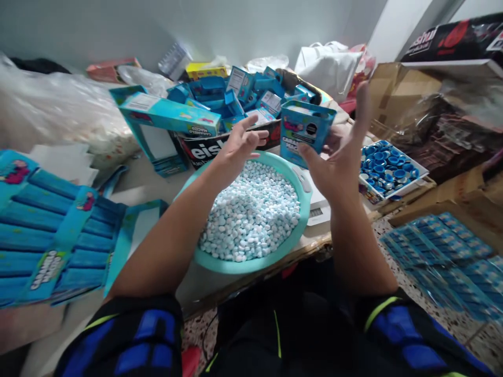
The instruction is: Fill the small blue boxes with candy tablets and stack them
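Note:
My left hand (239,149) is over the far left part of a turquoise basin (251,266), fingers spread with nothing in them. The basin holds many small pale blue and white candies (251,214). Beyond its far right rim an upright blue candy box (301,131) appears to stand on a white scale (318,214). My right hand (336,162) is at the box's right side, its index finger pointing up. The thumb overlaps the box's lower front, and the other fingers are partly bent beside it. Whether they touch the box is unclear.
A black carton (200,152) full of small blue boxes stands behind the basin. Blue display boxes (55,235) lie at left. At right are a tray of blue lids (387,167), brown cartons (404,94) and wrapped blue packs (444,262) on the floor.

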Demonstrator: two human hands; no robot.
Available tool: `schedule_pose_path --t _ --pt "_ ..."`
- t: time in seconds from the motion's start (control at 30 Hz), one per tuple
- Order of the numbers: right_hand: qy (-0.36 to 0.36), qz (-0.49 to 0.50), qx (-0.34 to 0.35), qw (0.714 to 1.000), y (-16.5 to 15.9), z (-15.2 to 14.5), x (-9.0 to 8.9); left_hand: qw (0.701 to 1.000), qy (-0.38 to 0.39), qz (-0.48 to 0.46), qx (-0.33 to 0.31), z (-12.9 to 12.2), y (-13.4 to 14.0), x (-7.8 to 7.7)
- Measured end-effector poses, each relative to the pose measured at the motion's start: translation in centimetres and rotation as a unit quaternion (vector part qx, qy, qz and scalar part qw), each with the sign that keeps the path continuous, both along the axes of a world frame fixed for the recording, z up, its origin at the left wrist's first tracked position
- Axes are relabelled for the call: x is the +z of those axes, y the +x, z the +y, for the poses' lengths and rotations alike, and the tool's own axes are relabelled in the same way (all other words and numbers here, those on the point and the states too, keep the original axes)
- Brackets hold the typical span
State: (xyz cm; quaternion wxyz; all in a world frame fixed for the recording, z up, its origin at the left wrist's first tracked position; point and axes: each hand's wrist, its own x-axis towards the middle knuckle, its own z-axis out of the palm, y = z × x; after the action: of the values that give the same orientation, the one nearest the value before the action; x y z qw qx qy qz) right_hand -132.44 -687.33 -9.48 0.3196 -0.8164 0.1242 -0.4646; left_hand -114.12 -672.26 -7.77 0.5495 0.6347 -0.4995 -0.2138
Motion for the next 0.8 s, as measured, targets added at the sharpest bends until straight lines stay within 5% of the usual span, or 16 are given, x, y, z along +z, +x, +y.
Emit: schedule_pose_path --t 0.07,0.17,0.4,0.63,0.8 --pt "0.147 -0.05 0.081 0.985 1.5 2.5 1.3 0.997 0.004 0.075 0.024 0.1 -0.6 0.7" --pt "0.307 -0.072 0.185 0.931 3.0 5.3 0.6 0.984 0.019 0.169 0.048 0.3 -1.3 1.2" --pt "0.446 -0.048 0.209 0.869 3.7 4.4 -3.3 0.972 0.046 0.228 0.005 -0.5 -0.9 -0.3" --pt "0.387 0.017 0.225 0.894 3.1 4.8 -2.8 0.998 0.045 0.019 0.049 0.0 -0.6 0.0" --pt "0.263 0.096 0.246 0.928 2.6 5.4 -2.5 0.992 0.063 -0.111 -0.016 0.4 -0.6 0.8"
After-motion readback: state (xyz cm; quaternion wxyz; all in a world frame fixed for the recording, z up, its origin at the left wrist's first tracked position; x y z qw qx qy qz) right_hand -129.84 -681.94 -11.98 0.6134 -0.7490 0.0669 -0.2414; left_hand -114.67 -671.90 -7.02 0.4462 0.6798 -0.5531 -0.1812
